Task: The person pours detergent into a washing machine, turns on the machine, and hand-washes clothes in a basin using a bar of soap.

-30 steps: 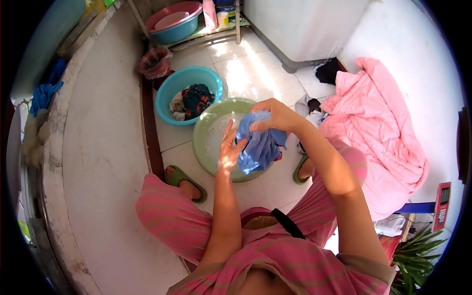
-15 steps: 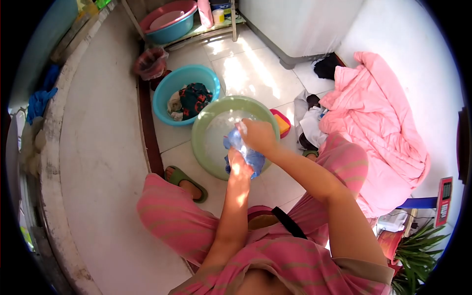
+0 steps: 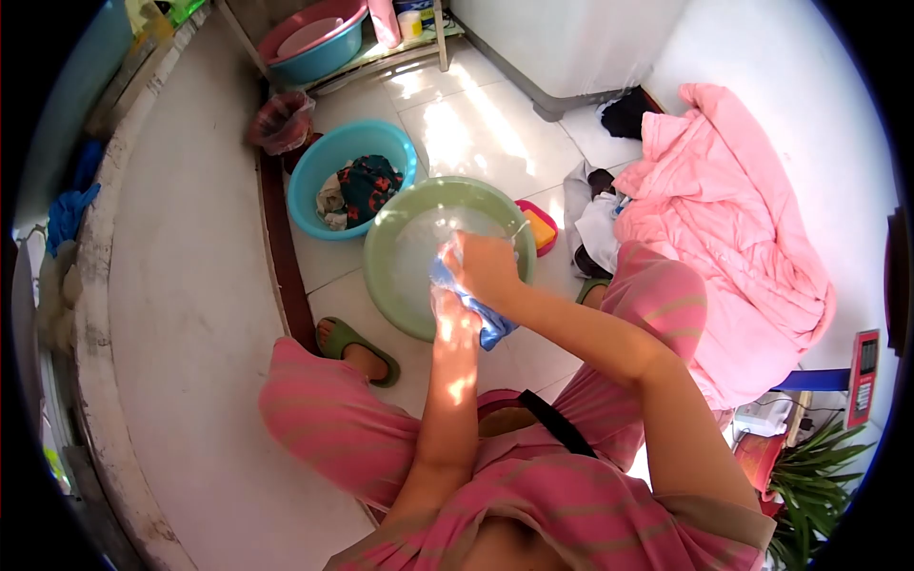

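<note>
A wet blue cloth (image 3: 493, 326) is bunched between my two hands over the green basin (image 3: 383, 285), its loose end hanging toward me. My left hand (image 3: 455, 309) is closed around the lower part of the cloth. Just above and to the right, my right hand (image 3: 487, 269) grips the upper part, its knuckles facing up. Whitish, sudsy water (image 3: 409, 257) lies in the basin below. Right of the basin rim sits a pink dish with a yellow-orange block (image 3: 542, 228).
A blue basin (image 3: 298, 205) holding dark patterned clothing (image 3: 369, 187) stands behind left. Pink quilted bedding (image 3: 724, 238) and white and dark clothes (image 3: 597, 233) lie at right. A shelf (image 3: 409, 55) with stacked basins is at the back; a potted plant (image 3: 814, 476) stands lower right.
The cloth, earlier spread loosely between my hands, is now bunched tightly in both. My right hand has moved down and left, closer to my left hand, uncovering the pink dish.
</note>
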A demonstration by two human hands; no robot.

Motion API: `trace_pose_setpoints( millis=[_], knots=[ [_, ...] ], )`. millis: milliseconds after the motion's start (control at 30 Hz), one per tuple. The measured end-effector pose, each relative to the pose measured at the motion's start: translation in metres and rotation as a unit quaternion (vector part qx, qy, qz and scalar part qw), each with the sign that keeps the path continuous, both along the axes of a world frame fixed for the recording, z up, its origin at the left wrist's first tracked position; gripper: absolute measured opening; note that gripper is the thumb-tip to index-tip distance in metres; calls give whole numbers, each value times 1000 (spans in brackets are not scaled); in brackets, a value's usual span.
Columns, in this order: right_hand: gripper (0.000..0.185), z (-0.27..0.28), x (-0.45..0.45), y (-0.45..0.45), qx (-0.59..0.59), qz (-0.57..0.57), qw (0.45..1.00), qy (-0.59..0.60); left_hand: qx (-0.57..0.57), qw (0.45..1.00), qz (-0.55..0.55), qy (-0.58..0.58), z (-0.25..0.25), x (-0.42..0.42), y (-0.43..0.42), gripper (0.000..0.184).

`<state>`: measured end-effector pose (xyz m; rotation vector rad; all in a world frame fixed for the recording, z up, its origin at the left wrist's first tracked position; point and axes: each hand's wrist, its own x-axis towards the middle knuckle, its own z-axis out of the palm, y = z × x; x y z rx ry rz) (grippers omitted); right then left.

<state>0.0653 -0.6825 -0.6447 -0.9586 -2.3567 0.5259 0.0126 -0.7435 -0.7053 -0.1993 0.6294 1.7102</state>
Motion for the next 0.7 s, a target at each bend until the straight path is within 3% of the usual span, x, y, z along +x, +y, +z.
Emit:
trace_pose_setpoints(
  millis=[33,133,167,200,233,267,333,367,400,467,500,567,600,633,700],
  knots=[
    [24,6,3,-20,8,91,994,59,177,984,25,14,-32,-13,-12,39],
    [28,-11,4,-14,-18,191,981,35,193,978,43,61,-168,-66,1,25],
    [30,-19,9,-16,-37,239,970,20,107,993,24,53,-91,-37,-3,28],
    [30,-19,11,7,-75,113,990,-30,23,999,4,39,1,-6,-6,32],
    [35,-13,10,43,-100,-15,992,-74,234,962,-80,-112,-53,-8,-2,36],
    [35,-6,8,57,-92,-16,993,-67,142,956,-13,255,-36,8,14,39],
    [33,-7,18,61,-59,71,996,0,244,967,-70,8,14,7,-10,48],
    [33,6,22,63,-58,72,996,0,166,983,-58,48,29,-2,-7,48],
    [32,32,24,68,-163,120,979,38,199,963,-47,177,52,-11,-8,52],
    [27,57,29,75,-338,180,919,98,0,960,-52,276,27,-47,3,47],
    [27,68,32,70,-340,180,918,98,-2,960,-52,276,30,-47,-3,47],
    [22,89,36,61,-261,208,943,-10,-8,837,49,545,56,-42,-14,42],
    [21,86,35,57,-239,243,940,-2,72,904,0,422,82,-39,-18,37],
    [21,83,36,55,-240,241,940,-3,72,904,-2,421,78,-38,-17,37],
    [30,82,35,51,-303,273,912,34,75,835,-65,542,70,-40,-16,29]
  ],
)
